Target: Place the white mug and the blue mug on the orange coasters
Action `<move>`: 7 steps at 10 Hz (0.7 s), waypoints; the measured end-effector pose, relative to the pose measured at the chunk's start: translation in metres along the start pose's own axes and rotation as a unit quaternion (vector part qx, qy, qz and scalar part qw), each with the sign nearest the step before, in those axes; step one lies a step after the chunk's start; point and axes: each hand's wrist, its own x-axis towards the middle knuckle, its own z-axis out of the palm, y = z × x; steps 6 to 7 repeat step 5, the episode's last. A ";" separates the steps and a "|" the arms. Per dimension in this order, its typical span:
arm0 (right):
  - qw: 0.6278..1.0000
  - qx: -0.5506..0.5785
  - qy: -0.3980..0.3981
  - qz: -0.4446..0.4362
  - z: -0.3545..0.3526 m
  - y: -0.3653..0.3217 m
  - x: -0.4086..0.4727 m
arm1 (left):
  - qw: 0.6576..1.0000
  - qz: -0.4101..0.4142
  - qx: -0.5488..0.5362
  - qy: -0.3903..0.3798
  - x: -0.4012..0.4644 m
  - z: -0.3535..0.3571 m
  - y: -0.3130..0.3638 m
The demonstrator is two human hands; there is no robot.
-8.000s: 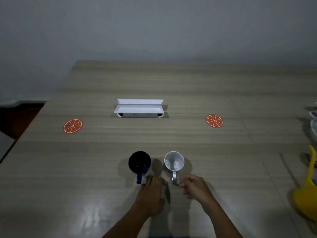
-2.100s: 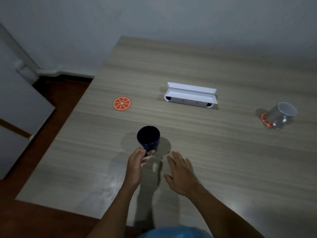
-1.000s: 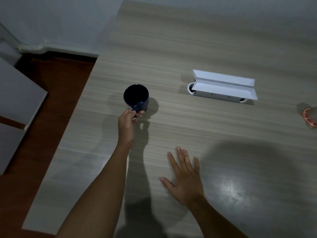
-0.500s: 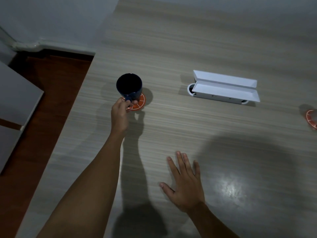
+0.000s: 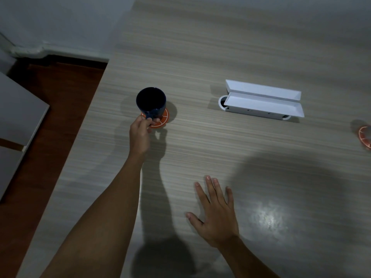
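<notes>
The blue mug [image 5: 151, 101] stands upright over the left orange coaster [image 5: 162, 119], covering most of it. My left hand [image 5: 140, 133] pinches the mug's handle from the near side. My right hand [image 5: 215, 213] lies flat and open on the table, well to the right and nearer to me. At the far right edge a second orange coaster [image 5: 363, 137] is partly cut off by the frame; the white mug is out of view.
A white open box [image 5: 263, 101] sits on the wooden table [image 5: 200, 57] right of the blue mug. The table's left edge runs close to the mug, with dark red floor [image 5: 60, 93] and a grey panel [image 5: 18, 109] beyond it.
My left hand has carried the blue mug to the left coaster and lowered it over the coaster. My right hand has stayed flat on the table.
</notes>
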 end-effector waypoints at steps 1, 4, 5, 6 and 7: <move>1.000 -0.005 0.000 -0.002 0.001 0.000 0.000 | 1.000 -0.005 -0.005 -0.004 -0.001 0.000 0.002; 1.000 -0.015 -0.013 -0.001 -0.003 0.000 0.000 | 0.998 -0.041 -0.041 -0.016 -0.015 0.000 0.007; 1.000 -0.019 -0.020 -0.012 -0.004 -0.002 -0.001 | 0.997 -0.049 -0.067 -0.009 -0.027 -0.002 0.005; 1.000 -0.019 -0.020 -0.012 -0.004 -0.002 -0.001 | 0.997 -0.049 -0.067 -0.009 -0.027 -0.002 0.005; 1.000 -0.019 -0.020 -0.012 -0.004 -0.002 -0.001 | 0.997 -0.049 -0.067 -0.009 -0.027 -0.002 0.005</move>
